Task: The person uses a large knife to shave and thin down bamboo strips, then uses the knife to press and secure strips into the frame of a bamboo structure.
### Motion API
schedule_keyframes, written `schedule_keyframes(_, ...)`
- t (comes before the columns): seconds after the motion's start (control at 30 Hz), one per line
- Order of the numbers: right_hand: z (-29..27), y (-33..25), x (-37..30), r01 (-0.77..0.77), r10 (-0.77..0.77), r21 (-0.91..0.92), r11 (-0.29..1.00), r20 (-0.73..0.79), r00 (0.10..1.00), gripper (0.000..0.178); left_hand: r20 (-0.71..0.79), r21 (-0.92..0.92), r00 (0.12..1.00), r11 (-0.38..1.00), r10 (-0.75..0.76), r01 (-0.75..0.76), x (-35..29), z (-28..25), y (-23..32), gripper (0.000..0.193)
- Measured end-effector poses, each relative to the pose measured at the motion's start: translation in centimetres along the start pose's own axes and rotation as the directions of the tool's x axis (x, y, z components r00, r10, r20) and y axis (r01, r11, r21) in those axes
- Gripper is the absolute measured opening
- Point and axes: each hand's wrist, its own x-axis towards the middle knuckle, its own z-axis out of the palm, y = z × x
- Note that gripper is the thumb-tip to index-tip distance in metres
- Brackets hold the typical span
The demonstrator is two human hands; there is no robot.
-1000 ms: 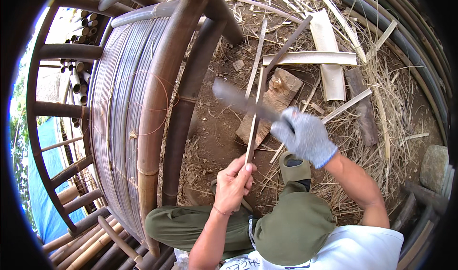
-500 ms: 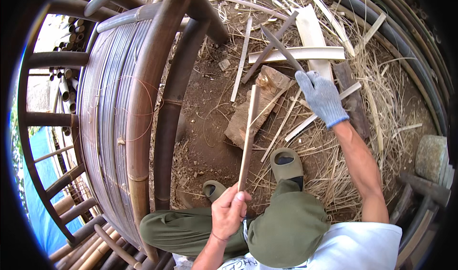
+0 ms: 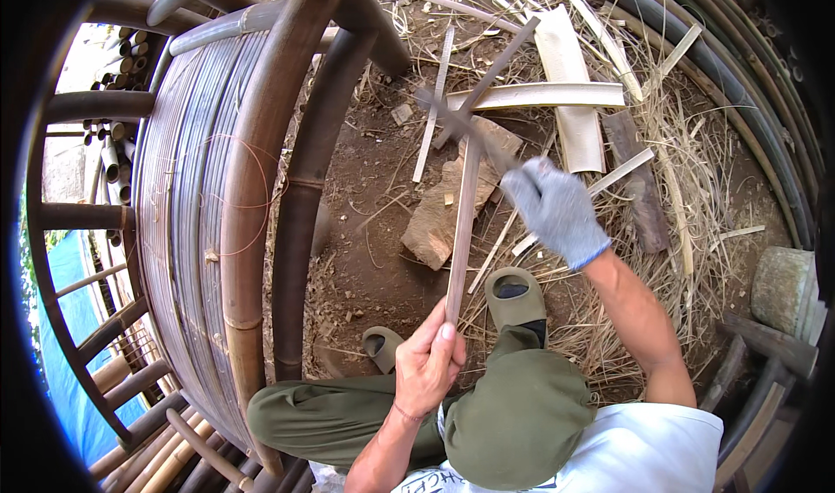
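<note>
My bare left hand [image 3: 428, 358] is closed round the lower end of a bamboo strip [image 3: 464, 223], which points up and away from me. The strip's far end lies over a wooden block [image 3: 439, 219] on the ground. My right hand [image 3: 557, 206], in a grey knitted glove, grips a long-bladed knife [image 3: 491, 147]; its handle is hidden in the glove. The blade is blurred by motion and crosses the strip near its far end. From this view I cannot tell whether it touches the strip.
On the left stands a dark bamboo bench [image 3: 300, 180] with a slatted seat. Split bamboo pieces [image 3: 570, 93] lie crossed beyond the block. Shavings [image 3: 626, 319] cover the ground at right, with long bamboo poles [image 3: 722, 75] behind them. A stone block [image 3: 780, 293] sits at far right.
My right hand has moved left and nearer, bringing the knife from beyond the block across the strip's far end. My left hand has shifted slightly up and right with the strip.
</note>
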Motion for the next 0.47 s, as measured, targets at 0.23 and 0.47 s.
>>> schedule_keyframes(0.23, -3.0, -2.2, 0.2, -0.424, 0.306, 0.898, -0.120, 0.440, 0.844, 0.045, 0.149, -0.139, 0.989, 0.990, 0.011, 0.010, 1.7, -1.0, -2.7, 0.043)
schedule_keyframes(0.47, -2.1, -5.2, -2.2, -0.498, 0.334, 0.861, 0.102, 0.442, 0.832, 0.030, 0.241, 0.428, 0.814, 0.694, 0.529, -0.578, 9.0, -0.9, -1.8, 0.049)
